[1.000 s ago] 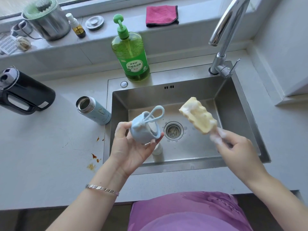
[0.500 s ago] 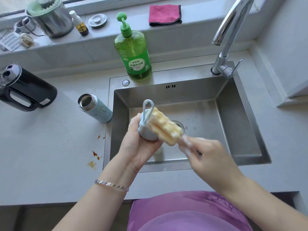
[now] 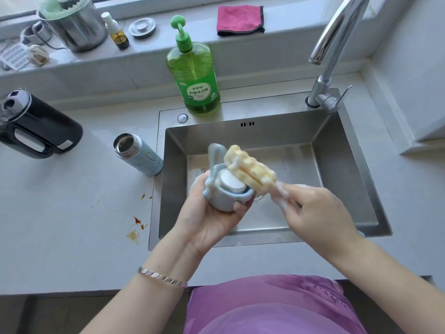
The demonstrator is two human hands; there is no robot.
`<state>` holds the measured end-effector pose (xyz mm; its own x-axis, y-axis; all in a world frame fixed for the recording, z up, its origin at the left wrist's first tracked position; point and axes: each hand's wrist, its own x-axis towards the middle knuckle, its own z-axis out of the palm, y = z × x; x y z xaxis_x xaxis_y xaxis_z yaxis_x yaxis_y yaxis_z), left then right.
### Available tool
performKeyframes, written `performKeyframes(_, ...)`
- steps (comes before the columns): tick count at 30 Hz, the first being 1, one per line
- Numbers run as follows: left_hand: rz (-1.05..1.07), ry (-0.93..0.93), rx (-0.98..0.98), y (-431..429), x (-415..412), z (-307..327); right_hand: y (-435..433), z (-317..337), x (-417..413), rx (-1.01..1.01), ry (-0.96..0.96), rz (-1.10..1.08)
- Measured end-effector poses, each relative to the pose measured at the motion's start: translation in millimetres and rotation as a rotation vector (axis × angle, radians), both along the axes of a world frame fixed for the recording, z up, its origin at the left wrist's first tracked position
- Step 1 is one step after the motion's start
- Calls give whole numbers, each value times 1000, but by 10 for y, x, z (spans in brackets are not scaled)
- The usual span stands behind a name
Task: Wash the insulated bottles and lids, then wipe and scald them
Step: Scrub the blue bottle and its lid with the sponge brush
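While the left hand (image 3: pixel 207 213) cups the pale blue lid (image 3: pixel 224 200) over the left half of the steel sink (image 3: pixel 349 165), with fingers and thumb curled round its body, the lid's open side faces up and shows a white inner plug; its carrying loop stands up at the far side; the right hand (image 3: pixel 317 213), sudsy, pinches the near end of the foamy yellow sponge (image 3: pixel 250 172), whose side touches the lid's right rim.

An uncapped insulated bottle (image 3: pixel 137 154) sits on the counter just beside the sink's left edge; what its steel mouth holds cannot be told; a pump bottle of green detergent (image 3: pixel 193 75), mostly full, stands at the sink's far edge; a black kettle (image 3: pixel 41 131) sits near the counter's left edge; on the sill at the far-left corner a steel pot (image 3: pixel 74 27) holds something green.

A second ago the sponge was held well apart, to the lid's right; half a second ago it lay across the lid and hid the opening; now it has slid to the rim and the white plug is uncovered.
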<state>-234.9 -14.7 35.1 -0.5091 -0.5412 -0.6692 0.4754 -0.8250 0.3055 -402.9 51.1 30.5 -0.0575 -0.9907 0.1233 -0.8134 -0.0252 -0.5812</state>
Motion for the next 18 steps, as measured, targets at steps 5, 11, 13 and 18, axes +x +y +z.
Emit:
performKeyframes(5, 18, -45, -37, 9, 0, -71, 96, 38, 138, -20, -21, 117)
performKeyframes(11, 45, -72, -70, -81, 89, -37, 94, 45, 85, 48, -71, 106)
performKeyframes(13, -5, -99, -90, -59, 67, -51, 78, 28, 140, 31, -99, 134)
performKeyframes(18, -5, -97, -38, -99, 119, -104, 14, -52, 57, 86, -85, 49)
